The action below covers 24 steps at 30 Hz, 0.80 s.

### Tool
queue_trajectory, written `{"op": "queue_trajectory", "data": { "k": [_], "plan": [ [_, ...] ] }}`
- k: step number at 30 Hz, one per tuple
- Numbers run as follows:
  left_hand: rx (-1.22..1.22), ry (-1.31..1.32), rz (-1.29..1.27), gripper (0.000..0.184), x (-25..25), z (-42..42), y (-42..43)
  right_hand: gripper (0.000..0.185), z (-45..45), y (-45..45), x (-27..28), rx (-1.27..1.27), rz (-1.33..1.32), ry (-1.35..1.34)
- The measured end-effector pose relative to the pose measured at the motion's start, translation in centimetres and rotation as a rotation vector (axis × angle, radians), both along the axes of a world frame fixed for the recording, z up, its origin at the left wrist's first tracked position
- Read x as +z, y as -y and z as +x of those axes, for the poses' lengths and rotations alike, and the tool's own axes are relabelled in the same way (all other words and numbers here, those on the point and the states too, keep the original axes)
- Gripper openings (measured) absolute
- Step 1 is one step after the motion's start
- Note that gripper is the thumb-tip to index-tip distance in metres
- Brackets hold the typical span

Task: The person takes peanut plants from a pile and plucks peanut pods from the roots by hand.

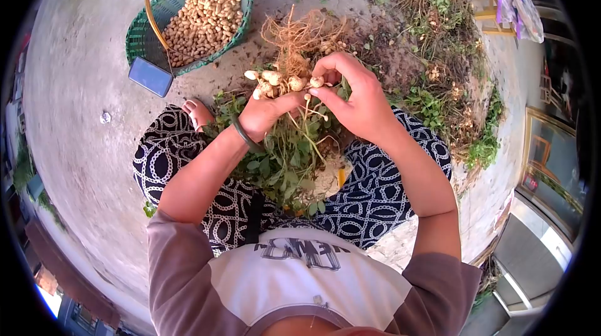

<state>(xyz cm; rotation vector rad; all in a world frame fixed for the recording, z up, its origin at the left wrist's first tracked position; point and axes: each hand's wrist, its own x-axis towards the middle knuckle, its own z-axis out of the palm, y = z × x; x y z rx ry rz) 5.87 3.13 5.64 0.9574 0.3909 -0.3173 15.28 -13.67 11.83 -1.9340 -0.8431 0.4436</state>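
A peanut plant point(291, 148) lies across my lap, its leafy stems toward me and its tangled brown roots point(294, 32) pointing away. My left hand point(269, 112) is closed around the stems just below the roots, with several pale peanuts point(271, 79) bunched above its fingers. At the right side of that bunch, my right hand point(357, 95) pinches a single peanut point(317, 82) between thumb and fingers. That peanut is beside the root cluster; whether it is still attached cannot be made out.
A green woven basket point(245, 16) with a curved handle, holding many loose peanuts point(206, 23), stands at the upper left. A phone point(150, 77) rests against its near rim. Uprooted peanut plants point(438, 41) are heaped along the right. Behind them is a wooden stool point(491, 13) with a plastic bag point(523, 7).
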Motion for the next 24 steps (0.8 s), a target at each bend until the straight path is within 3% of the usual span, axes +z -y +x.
{"op": "queue_trajectory", "data": {
  "k": [2, 5, 6, 10, 14, 19, 22, 24],
  "plan": [
    [-0.024, 0.018, 0.0, 0.026, -0.3, 0.2, 0.0, 0.013, 0.0, 0.3, -0.1, 0.013, 0.011, -0.052],
    [0.025, -0.029, 0.041, 0.024, -0.7, 0.4, 0.5, 0.01, 0.2, 1.3, 0.9, -0.082, 0.023, -0.471],
    [0.014, -0.032, 0.063, 0.023, -0.7, 0.4, 0.4, 0.01, 0.8, 1.7, 0.8, -0.077, 0.241, -0.564],
    [0.006, -0.01, 0.118, 0.019, -0.9, 0.8, 0.4, 0.008, 1.0, 1.3, 0.9, -0.157, 0.231, -0.71],
    [-0.01, 0.026, 0.174, 0.02, -1.1, 0.7, 0.8, 0.024, -0.6, -0.1, 0.6, -0.047, -0.142, -0.017],
    [0.008, 0.085, 0.223, 0.026, -0.6, 1.1, 1.0, 0.019, -0.6, -0.2, -0.9, -0.005, -0.131, 0.21],
    [0.038, 0.084, 0.31, 0.024, -1.4, 1.3, 0.5, 0.018, -0.2, 0.8, -0.5, -0.072, -0.101, 0.141],
    [0.04, 0.076, 0.369, 0.022, -1.9, 1.2, 0.5, 0.026, 1.0, 1.5, 1.1, -0.129, 0.206, -0.685]
  ]
}}
